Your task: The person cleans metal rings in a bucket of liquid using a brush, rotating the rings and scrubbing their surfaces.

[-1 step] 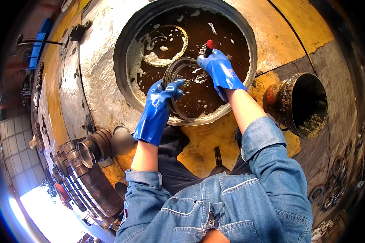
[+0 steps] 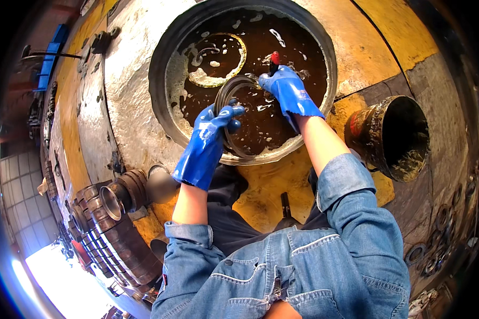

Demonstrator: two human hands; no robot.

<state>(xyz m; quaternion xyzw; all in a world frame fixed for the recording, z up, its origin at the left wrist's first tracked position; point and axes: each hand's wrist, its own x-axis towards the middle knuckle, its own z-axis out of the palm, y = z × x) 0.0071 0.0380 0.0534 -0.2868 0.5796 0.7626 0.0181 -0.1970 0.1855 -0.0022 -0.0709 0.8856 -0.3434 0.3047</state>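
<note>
My left hand point(image 2: 205, 143), in a blue rubber glove, is closed round the lower left side of a metal ring point(image 2: 222, 98), which stands tilted in dark brown liquid. More than one ring edge shows there, but I cannot tell how many rings are held. My right hand point(image 2: 291, 94), gloved the same way, grips a tool with a red-tipped dark handle point(image 2: 274, 58); its working end is hidden by the hand. Both hands are over a wide round black tub point(image 2: 158, 80) of foamy liquid. Another ring point(image 2: 244, 56) lies in the liquid at the tub's far left.
To the right a grimy bucket point(image 2: 361, 130) lies tipped with its mouth toward me. Stacked round metal parts point(image 2: 125, 250) stand at the lower left. Several loose rings point(image 2: 416, 252) are on the floor at the lower right. The floor plates point(image 2: 127, 101) look wet.
The held ring and my left hand have shifted very slightly. Ripples and foam on the liquid near my right hand look different. My right hand has barely moved.
</note>
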